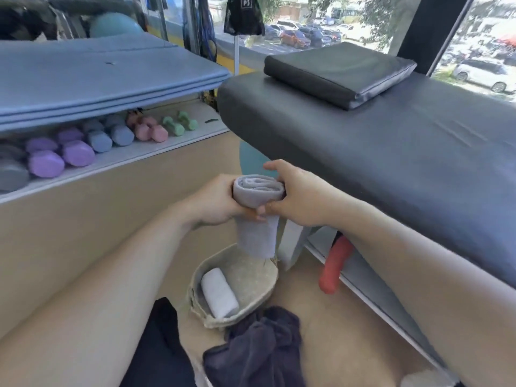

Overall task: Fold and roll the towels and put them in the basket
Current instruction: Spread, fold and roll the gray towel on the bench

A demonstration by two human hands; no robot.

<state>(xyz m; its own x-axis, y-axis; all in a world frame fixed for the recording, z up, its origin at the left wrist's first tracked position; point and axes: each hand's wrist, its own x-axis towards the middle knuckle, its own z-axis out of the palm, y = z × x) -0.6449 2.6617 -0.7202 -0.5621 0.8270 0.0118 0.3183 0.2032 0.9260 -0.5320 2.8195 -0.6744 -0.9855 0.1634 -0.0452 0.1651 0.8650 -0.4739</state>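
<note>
1. The grey towel (pixel 258 203) is held in the air between both hands, above the basket (pixel 268 286) on the floor; its upper part is rolled into a coil and a loose tail hangs down toward the basket's rim.
2. The left hand (pixel 215 201) wraps its fingers round the left side of the roll; the right hand (pixel 296 196) pinches the right side, thumb below and fingers curled over the top; both grip the cloth firmly.
3. The towel looks light, soft and limp; it probably springs open if the grip slackens, so the best hold is round the coil itself, with a thumb pressing the seam.
4. The hanging tail should be wound in before release; gripping the tail alone would likely let the roll unwind.
5. A white rolled towel (pixel 219 293) already lies in the basket against its left wall; a dark towel (pixel 257 347) lies crumpled just beside the basket, not yet folded.
</note>
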